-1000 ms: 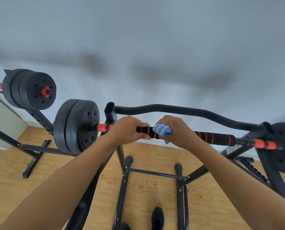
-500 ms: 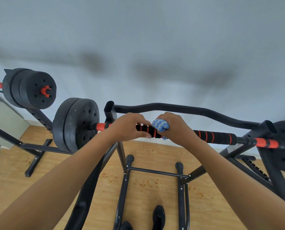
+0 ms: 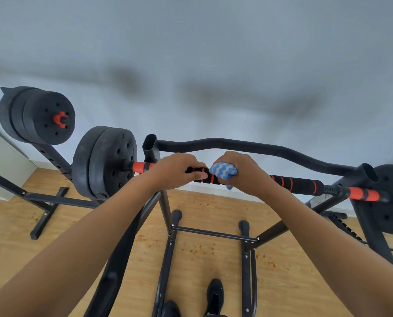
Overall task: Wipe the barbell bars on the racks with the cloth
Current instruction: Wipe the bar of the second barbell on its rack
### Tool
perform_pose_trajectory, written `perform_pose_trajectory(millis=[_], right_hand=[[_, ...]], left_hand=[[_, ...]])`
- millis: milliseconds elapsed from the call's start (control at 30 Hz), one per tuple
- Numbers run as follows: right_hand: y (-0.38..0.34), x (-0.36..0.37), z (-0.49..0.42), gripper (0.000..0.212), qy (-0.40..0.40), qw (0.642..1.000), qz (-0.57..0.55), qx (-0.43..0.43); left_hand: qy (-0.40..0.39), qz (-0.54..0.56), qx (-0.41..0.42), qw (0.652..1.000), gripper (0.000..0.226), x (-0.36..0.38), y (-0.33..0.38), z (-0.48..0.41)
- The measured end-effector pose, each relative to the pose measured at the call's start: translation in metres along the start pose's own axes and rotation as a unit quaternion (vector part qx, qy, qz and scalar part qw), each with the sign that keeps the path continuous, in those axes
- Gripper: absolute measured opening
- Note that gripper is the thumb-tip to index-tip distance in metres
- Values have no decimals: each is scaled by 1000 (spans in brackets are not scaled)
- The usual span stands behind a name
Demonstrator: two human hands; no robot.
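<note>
Right hand [image 3: 243, 172] bunches wavy-striped cloth [image 3: 223, 171] on foam-ringed barbell bar [image 3: 300, 184]; left hand [image 3: 175, 171] grips it.

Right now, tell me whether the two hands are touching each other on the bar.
Apart. The head view shows black-and-red bar between the left hand's fingertips and the cloth in the right hand.

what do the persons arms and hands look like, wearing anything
Both forearms are bare up to the frame edge: no sleeves, gloves, watch or rings show on the left hand or right hand. Black shoes show below.
</note>
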State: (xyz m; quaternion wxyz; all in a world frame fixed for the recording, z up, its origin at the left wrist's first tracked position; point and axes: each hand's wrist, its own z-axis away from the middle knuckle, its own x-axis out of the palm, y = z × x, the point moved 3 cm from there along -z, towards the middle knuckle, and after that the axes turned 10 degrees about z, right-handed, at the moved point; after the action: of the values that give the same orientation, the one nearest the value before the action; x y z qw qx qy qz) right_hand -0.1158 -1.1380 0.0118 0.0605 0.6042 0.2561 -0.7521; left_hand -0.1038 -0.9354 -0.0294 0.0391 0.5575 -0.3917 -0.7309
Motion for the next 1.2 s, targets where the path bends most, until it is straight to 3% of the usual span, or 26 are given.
perform_pose_trajectory(millis=[33, 67, 133, 200, 400, 500, 600, 700, 867, 1000, 1200], right_hand=[[0, -3, -3, 6, -5, 1000, 3, 8], [2, -3, -6, 13, -12, 1000, 7, 21], [5, -3, -8, 6, 1, 999, -34, 42], [5, -2, -5, 7, 25, 997, -58, 42], [6, 4, -8, 10, 1, 999, -34, 9], [13, 12, -9, 16, -36, 999, -31, 14], [15, 15, -1, 21, 0, 999, -34, -25], [13, 11, -1, 24, -9, 999, -45, -13], [2, 1, -2, 14, 24, 997, -70, 10], [0, 3, -1, 8, 17, 999, -47, -5], [10, 15, 2, 9, 7, 998, -50, -22]], left_hand=[[5, -52, 2, 999, 44, 0, 0, 6], [17, -97, -3, 995, 50, -1, -1, 11], [42, -122, -31, 991, 60, -3, -6, 18], [42, -105, -47, 992, 68, -3, -6, 20], [-18, -38, -84, 996, 53, -4, -5, 18], [-66, -19, -114, 991, 57, -4, -3, 14], [-70, -7, -124, 990, 67, -5, -1, 12], [-22, -47, -98, 994, 63, -5, -2, 14], [56, -107, 58, 991, 53, 9, 5, 29], [62, -65, 51, 995, 35, 3, 3, 25], [-1, 15, 12, 1000, 35, -1, -6, 11]])
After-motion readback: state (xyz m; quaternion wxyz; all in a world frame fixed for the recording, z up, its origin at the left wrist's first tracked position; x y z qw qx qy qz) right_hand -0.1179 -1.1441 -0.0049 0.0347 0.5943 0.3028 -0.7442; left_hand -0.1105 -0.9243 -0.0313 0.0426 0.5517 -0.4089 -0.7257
